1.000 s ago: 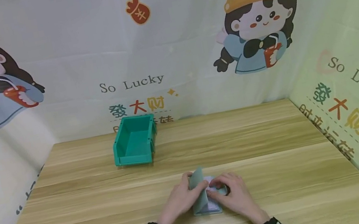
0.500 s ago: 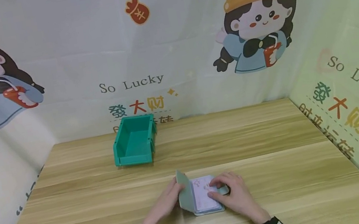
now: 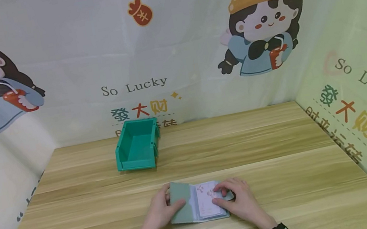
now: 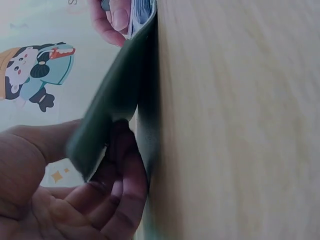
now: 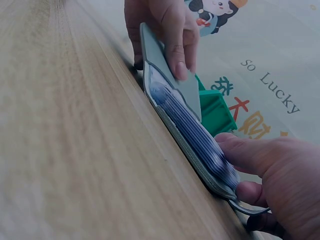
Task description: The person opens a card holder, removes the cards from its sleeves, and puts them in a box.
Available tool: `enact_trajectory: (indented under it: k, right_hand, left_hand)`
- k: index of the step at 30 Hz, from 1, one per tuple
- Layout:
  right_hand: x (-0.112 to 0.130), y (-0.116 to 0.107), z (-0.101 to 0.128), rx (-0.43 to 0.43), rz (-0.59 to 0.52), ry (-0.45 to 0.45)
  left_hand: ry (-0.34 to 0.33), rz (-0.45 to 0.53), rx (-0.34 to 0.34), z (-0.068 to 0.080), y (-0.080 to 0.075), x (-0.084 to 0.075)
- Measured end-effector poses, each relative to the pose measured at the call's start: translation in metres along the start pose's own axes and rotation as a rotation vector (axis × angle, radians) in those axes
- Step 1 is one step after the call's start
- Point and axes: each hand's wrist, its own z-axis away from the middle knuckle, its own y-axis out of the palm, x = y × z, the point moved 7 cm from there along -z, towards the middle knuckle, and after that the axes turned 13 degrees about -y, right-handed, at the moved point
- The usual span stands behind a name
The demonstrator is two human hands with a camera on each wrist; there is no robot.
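A small grey-green card holder lies spread on the table, its cover folded out to the left. Clear sleeves with a pink-white printed sheet on top fill its right half. My left hand grips the cover's left edge, thumb on the inner face and fingers underneath; the left wrist view shows the cover tilted up off the table. My right hand holds the right side at the sleeves' edge, beside the closing strap. In the right wrist view the stacked sleeves show edge-on.
A green plastic bin stands toward the back of the wooden table, left of centre. Printed cloth with cartoon figures and lettering hangs behind and along both sides.
My left hand has moved left, swinging the cover from nearly upright over the sleeves to almost flat, uncovering the printed sheet. My right hand has stayed at the right edge.
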Motion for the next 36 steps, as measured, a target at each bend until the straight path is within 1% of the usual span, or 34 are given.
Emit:
enact_trajectory:
  k: [4,7,10,14,17,22,25,28,31,34,36]
  right_hand:
    - [0.0,0.0,0.0,0.0,-0.004,0.012]
    - [-0.001,-0.001,-0.001,0.007,-0.012,0.041]
    - [-0.003,-0.001,-0.003,0.02,-0.018,0.081]
    - [-0.004,-0.001,-0.004,0.035,-0.012,0.111]
    - [-0.003,-0.002,-0.005,0.033,-0.002,0.107]
    - [-0.001,-0.003,-0.006,0.026,0.04,0.074]
    - [0.001,-0.003,-0.005,0.021,0.057,0.037]
    - [0.002,-0.003,-0.005,0.024,0.063,0.005]
    - [0.002,-0.002,-0.004,0.038,0.054,0.002]
    - [0.001,-0.001,-0.002,0.061,0.042,0.021]
    - [0.0,0.0,-0.002,0.072,0.036,0.03]
  left_hand:
    - [-0.056,-0.059,-0.076,0.0,-0.002,0.001]
    - [-0.082,-0.108,-0.112,-0.001,-0.003,0.001]
    - [-0.084,-0.155,-0.141,-0.002,-0.005,-0.001]
    - [-0.079,-0.184,-0.167,-0.003,-0.007,-0.002]
    - [-0.076,-0.193,-0.183,-0.002,-0.008,-0.003]
    - [-0.073,-0.277,-0.247,0.0,-0.006,-0.005]
    - [-0.039,-0.328,-0.289,0.002,-0.002,-0.009]
    - [0.019,-0.358,-0.323,0.006,0.003,-0.016]
    - [0.092,-0.388,-0.349,0.01,0.009,-0.024]
    - [0.147,-0.416,-0.347,0.012,0.016,-0.028]
    - [0.163,-0.42,-0.322,0.013,0.021,-0.028]
